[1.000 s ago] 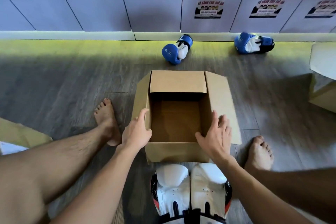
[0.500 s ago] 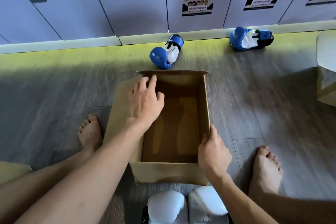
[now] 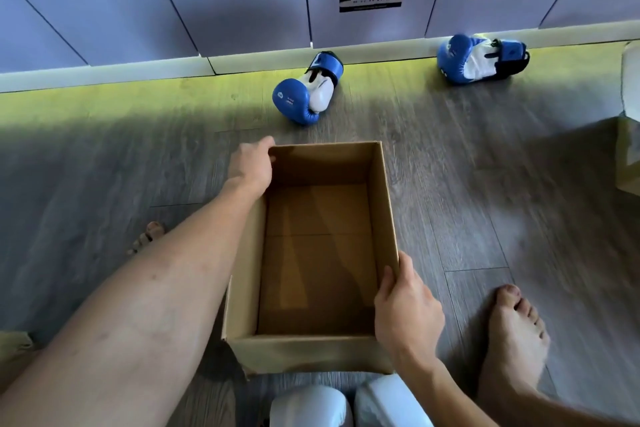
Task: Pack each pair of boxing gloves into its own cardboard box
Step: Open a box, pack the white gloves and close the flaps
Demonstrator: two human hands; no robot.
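Cardboard box (image 3: 311,354), empty: probably light, with flexible walls.
My left hand (image 3: 251,163) grips the far-left corner; my right hand (image 3: 405,308) pinches the near-right rim.

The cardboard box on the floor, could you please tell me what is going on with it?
A person seated on the floor holds the open cardboard box with both hands: the left hand grips its far left corner, the right hand grips the near end of its right wall. The box is empty. A pair of white gloves lies just before its near side; a blue glove and a second blue glove lie apart by the lockers. Nothing is packed yet.
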